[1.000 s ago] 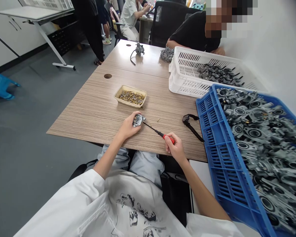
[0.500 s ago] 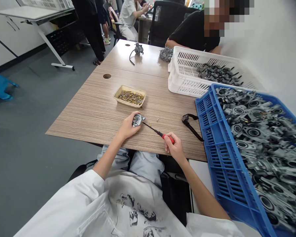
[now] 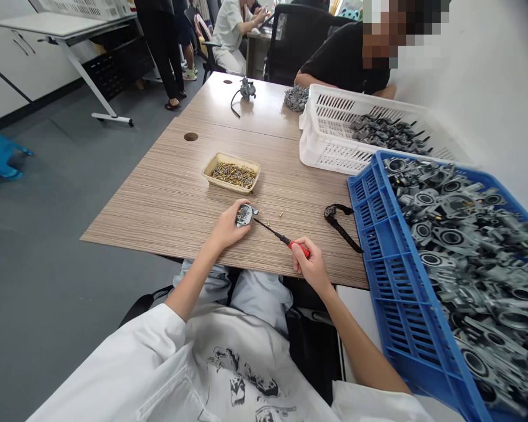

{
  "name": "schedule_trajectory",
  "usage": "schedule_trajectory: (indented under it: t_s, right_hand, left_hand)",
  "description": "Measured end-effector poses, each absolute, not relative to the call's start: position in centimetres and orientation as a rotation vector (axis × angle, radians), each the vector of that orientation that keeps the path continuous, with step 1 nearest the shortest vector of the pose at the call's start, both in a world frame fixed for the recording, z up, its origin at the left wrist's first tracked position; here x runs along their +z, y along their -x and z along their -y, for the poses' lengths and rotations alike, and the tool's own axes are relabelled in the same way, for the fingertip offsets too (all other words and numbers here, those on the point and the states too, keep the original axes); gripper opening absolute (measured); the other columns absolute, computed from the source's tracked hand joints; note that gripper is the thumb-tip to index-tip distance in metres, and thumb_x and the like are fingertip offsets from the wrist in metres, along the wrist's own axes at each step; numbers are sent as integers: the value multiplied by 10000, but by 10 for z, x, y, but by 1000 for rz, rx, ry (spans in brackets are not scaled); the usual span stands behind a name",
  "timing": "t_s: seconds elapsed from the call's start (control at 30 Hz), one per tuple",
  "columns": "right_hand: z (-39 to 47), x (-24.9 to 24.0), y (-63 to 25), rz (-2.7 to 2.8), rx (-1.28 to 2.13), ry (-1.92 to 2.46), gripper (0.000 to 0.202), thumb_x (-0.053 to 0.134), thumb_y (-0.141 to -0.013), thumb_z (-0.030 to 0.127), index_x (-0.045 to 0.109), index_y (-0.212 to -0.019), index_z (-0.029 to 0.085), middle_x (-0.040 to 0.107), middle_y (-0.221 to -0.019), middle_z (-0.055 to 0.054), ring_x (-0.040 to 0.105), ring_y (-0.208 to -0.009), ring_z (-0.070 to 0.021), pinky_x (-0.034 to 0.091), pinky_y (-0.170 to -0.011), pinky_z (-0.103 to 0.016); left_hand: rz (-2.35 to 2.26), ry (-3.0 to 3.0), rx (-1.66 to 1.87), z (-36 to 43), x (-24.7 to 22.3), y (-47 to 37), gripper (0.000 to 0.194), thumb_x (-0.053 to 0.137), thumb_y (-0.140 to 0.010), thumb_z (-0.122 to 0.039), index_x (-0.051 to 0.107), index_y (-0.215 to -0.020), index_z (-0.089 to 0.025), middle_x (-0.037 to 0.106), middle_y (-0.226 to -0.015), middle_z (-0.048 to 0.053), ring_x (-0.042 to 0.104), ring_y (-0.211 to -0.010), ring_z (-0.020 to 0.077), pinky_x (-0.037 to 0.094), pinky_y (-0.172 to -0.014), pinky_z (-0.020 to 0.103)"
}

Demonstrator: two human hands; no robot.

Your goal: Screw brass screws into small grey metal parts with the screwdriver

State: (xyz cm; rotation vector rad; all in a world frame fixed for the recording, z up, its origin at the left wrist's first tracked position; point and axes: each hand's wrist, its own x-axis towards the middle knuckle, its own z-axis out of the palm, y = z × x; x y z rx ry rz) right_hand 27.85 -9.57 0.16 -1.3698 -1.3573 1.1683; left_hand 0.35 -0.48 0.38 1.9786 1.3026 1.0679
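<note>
At the centre of the frame, as the head camera is showing it, work on a small, rounded, silver-grey metal part (image 3: 243, 215) appears to be standing partway through. The person's left hand (image 3: 229, 225) is gripping the part by its edge above the wood-grain table (image 3: 158, 205), its face turned upward. The right hand (image 3: 308, 258) is closing its fingers around the handle of a red-and-black screwdriver with a thin dark shaft (image 3: 283, 238), whose tip is pointing at the part's lower right edge; whether it is touching cannot be told.

Brass-coloured glints are showing on the part's left side, perhaps suggesting that something is already fitted. Two small, loose brass-coloured pieces (image 3: 281, 214) are lying just right of the part, apparently unused, while many more are filling a cream rectangular tray (image 3: 225, 186) above the hands. At right, a blue slatted plastic crate (image 3: 378, 223) is holding a heap of grey metal castings (image 3: 453, 234), so much material seems to be waiting, though which of it is finished is not showing.

The part itself is looking dull and pale, with a recessed, detailed face and a small tab that is jutting out to the upper right.
</note>
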Motion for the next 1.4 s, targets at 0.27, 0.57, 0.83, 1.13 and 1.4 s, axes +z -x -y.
schedule_trajectory:
  t_s: [0.27, 0.57, 0.83, 1.13, 1.4]
  right_hand:
    - [96, 0, -279, 1356, 1164, 1373, 334, 632, -1001, 559, 571, -932, 238, 533, -521, 75, 468, -385, -111, 363, -368, -215]
    - [96, 4, -277, 1365, 1162, 1385, 330, 628, -1002, 552, 572, -924, 237, 532, -535, 67, 487, -412, -117, 387, -385, -218]
    - [96, 2, -278, 1375, 1157, 1385, 324, 632, -1002, 547, 573, -925, 238, 534, -533, 68, 486, -413, -120, 387, -390, -224]
    - [97, 2, -278, 1417, 1122, 1407, 333, 622, -1007, 567, 582, -926, 247, 548, -542, 62, 507, -425, -136, 405, -411, -241]
    - [98, 3, -278, 1441, 1107, 1419, 330, 613, -1015, 568, 587, -927, 251, 548, -545, 59, 513, -438, -141, 404, -428, -246]
  left_hand:
    - [-1302, -1973, 1076, 4, 1, -4, 540, 646, -825, -174, 544, -1353, -222, 722, -1230, 59, 701, -1083, 225, 534, -983, 336]
    - [-1303, -1975, 1082, 3, -1, -3, 555, 650, -815, -172, 541, -1357, -222, 721, -1234, 64, 702, -1091, 228, 536, -990, 343]
    - [-1314, -1984, 1074, 3, -1, -3, 556, 648, -822, -184, 537, -1365, -223, 718, -1229, 62, 699, -1080, 225, 538, -987, 341]
    - [-1303, -1970, 1079, 4, 1, -3, 551, 643, -823, -180, 537, -1362, -222, 717, -1234, 62, 694, -1074, 223, 535, -997, 346]
    - [-1296, -1970, 1080, 5, 3, -3, 543, 643, -822, -179, 540, -1353, -219, 714, -1253, 67, 692, -1108, 230, 529, -1006, 348]
